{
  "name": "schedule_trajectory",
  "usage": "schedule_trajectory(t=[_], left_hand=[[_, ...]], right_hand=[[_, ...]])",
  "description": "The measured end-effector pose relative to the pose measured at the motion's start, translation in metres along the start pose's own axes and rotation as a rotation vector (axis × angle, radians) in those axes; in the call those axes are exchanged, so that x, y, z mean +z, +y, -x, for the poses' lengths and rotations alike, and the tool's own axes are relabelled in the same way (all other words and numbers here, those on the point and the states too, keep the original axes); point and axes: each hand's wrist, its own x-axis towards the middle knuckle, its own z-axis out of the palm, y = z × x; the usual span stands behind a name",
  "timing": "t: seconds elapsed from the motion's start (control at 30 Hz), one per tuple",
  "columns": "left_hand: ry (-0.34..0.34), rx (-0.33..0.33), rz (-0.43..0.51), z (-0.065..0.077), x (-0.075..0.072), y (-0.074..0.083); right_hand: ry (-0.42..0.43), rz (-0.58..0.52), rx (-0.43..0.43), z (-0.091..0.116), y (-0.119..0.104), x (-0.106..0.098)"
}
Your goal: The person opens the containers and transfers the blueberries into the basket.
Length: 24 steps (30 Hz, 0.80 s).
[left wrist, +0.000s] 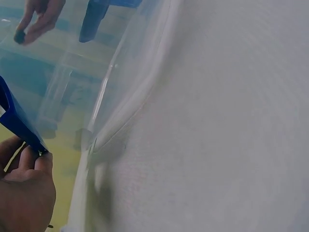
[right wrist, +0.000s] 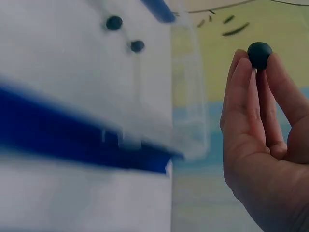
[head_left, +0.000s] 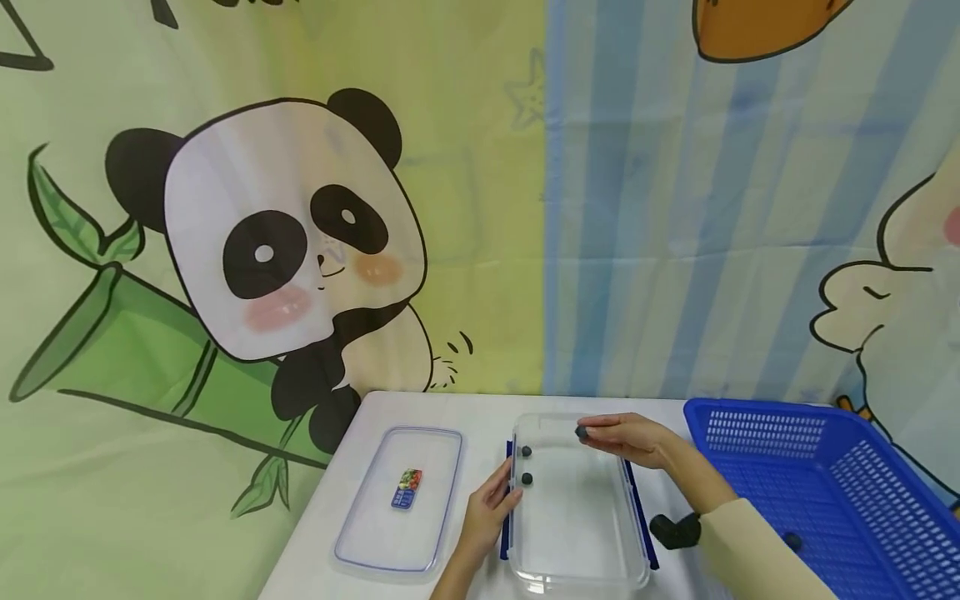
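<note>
My right hand [head_left: 630,437] pinches a small dark green ball [right wrist: 259,55] between thumb and fingertips. It is above the far right part of a clear plastic box [head_left: 573,517] with blue side latches [head_left: 640,517]. Two similar dark balls [head_left: 527,465] lie along the box's left side, one behind the other. At that side my left hand [head_left: 486,510] grips the wall, with the thumb toward the inside. The left wrist view shows the left hand's fingers [left wrist: 43,164] at the lower edge of a blue latch [left wrist: 19,121].
A clear lid [head_left: 397,546] with a colourful label [head_left: 407,489] lies left of the box on the white table [head_left: 315,542]. On the right stands a blue mesh basket [head_left: 757,475] with a dark ball [head_left: 792,542] inside. A cartoon curtain [head_left: 480,208] hangs behind.
</note>
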Motion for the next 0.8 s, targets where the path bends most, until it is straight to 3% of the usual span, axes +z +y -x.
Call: schedule_trajectory(t=[0.3,0.43,0.6,0.8], left_hand=[[-0.008,0.017,-0.021,0.006,0.000,-0.005],[-0.004,0.028,-0.032,0.004,0.001,-0.004],[0.005,0.003,-0.017,0.001,0.001,0.000],[0.001,-0.019,-0.007,0.002,0.005,0.018]], right_hand=[[-0.101,-0.016,0.027,0.097,-0.006,-0.076],[-0.240,-0.063,0.054,0.135,-0.001,-0.114],[-0.362,-0.149,0.103,0.169,0.014,-0.159],[-0.332,-0.113,0.167,0.193,0.037,-0.194]])
